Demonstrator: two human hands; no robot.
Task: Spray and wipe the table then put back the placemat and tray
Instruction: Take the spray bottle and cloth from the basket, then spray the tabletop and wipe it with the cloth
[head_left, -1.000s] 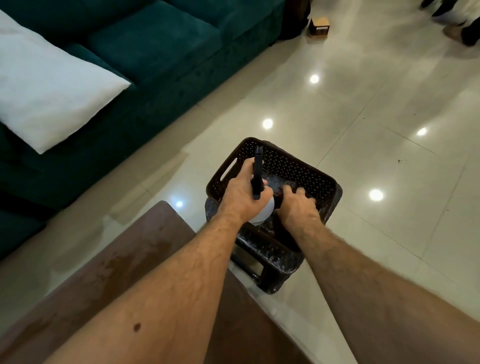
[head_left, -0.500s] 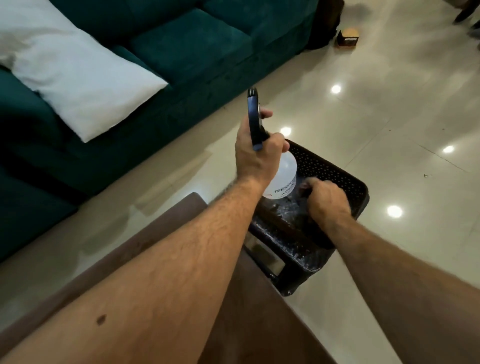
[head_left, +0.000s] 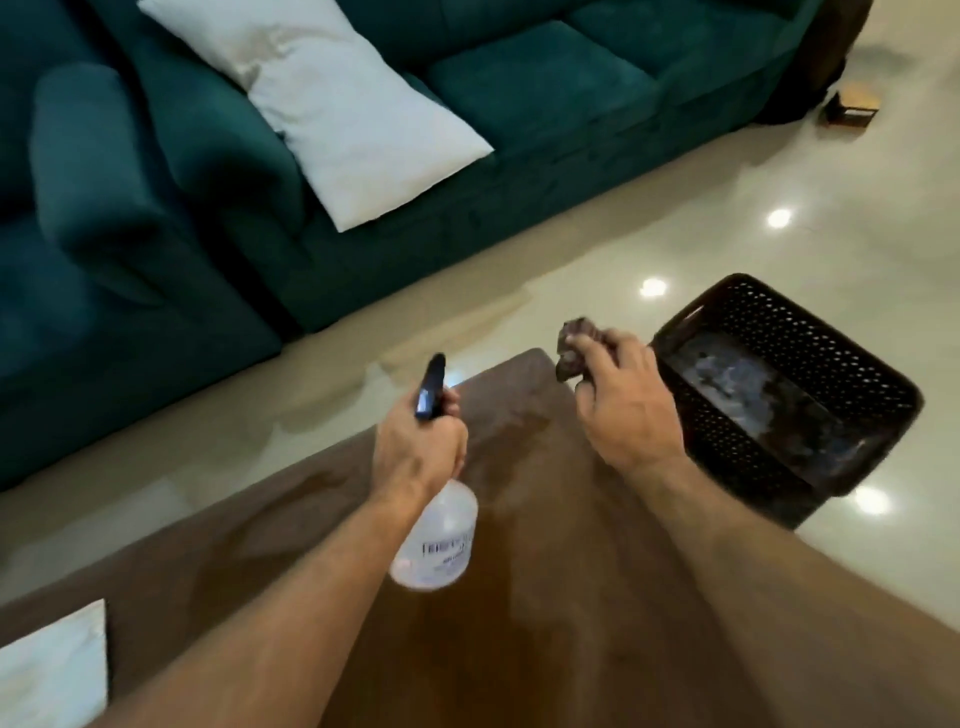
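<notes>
A green sofa (head_left: 519, 156) with a white pillow (head_left: 332, 104) runs along the far side, and a strip of glossy floor (head_left: 779, 171) lies open between it and the brown desk (head_left: 545, 597). The desk's far corner points toward the sofa; its middle is bare, with a pale mat (head_left: 52, 670) at its near left edge. A dark basket (head_left: 810, 338) stands off the right edge. Since a moment ago both hands have left the basket: the left hand (head_left: 415, 452) grips a spray bottle (head_left: 441, 540) over the desk, fingers wrapped around its neck, and the right hand (head_left: 623, 405) clutches a dark cloth (head_left: 571, 343) above the corner.
</notes>
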